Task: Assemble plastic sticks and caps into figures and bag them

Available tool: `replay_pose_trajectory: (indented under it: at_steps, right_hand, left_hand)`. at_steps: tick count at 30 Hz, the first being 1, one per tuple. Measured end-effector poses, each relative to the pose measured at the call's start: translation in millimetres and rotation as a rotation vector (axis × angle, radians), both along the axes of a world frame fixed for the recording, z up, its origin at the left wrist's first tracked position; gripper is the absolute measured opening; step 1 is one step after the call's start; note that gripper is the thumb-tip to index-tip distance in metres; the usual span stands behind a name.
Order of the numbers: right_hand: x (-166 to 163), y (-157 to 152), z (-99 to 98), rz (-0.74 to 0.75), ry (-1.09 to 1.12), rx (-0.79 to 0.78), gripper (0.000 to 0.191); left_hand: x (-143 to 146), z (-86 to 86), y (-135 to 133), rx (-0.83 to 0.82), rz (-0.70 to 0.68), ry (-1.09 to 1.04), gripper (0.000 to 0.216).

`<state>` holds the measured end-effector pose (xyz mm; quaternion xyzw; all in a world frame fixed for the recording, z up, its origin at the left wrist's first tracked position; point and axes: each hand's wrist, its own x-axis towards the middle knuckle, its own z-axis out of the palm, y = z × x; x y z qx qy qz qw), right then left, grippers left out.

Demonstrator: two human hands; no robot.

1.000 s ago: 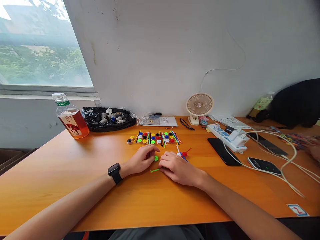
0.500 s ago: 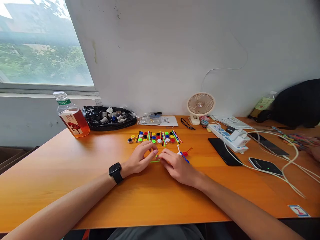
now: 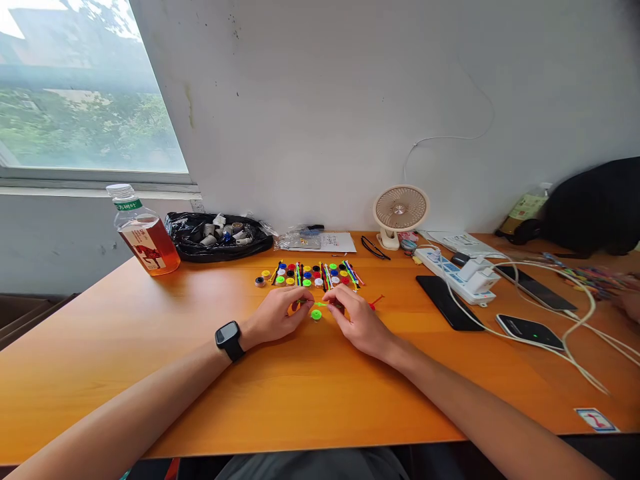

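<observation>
A thin bright-green plastic stick (image 3: 321, 304) spans the small gap between my hands, just above the table. My left hand (image 3: 283, 313) pinches its left end between thumb and fingers. At its other end, my right hand (image 3: 363, 327) has its thumb and fingers closed on it. Below the stick, on the wood, lies a round green disc (image 3: 316, 315). Behind my hands are rows of small round coloured pieces (image 3: 308, 275) with bundles of coloured sticks (image 3: 355, 273) between them. A red piece with a stick (image 3: 376, 303) shows just past my right hand, which hides part of it.
To the left stand a tea bottle (image 3: 150, 247) and a black bag of parts (image 3: 220, 250). A small fan (image 3: 401, 210) is at the back. On the right are a power strip (image 3: 455, 277), cables, a dark tablet (image 3: 447, 303), phones, and another person's hand (image 3: 629, 303).
The green stick has risen from low beside the disc to just above it, now held across both hands. My hands have drawn slightly apart, uncovering the green disc.
</observation>
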<state>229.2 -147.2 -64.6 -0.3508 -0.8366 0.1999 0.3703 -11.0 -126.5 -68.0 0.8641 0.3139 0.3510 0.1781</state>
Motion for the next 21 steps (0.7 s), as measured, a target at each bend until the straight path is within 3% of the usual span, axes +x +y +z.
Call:
replay_pose_trajectory:
  at_steps: [21]
  right_hand:
    - [1.1,2.0,-3.1,0.049,-0.079,-0.052,0.021]
  left_hand:
    - [-2.0,-2.5,0.1,-0.013,-0.037,0.105,0.01]
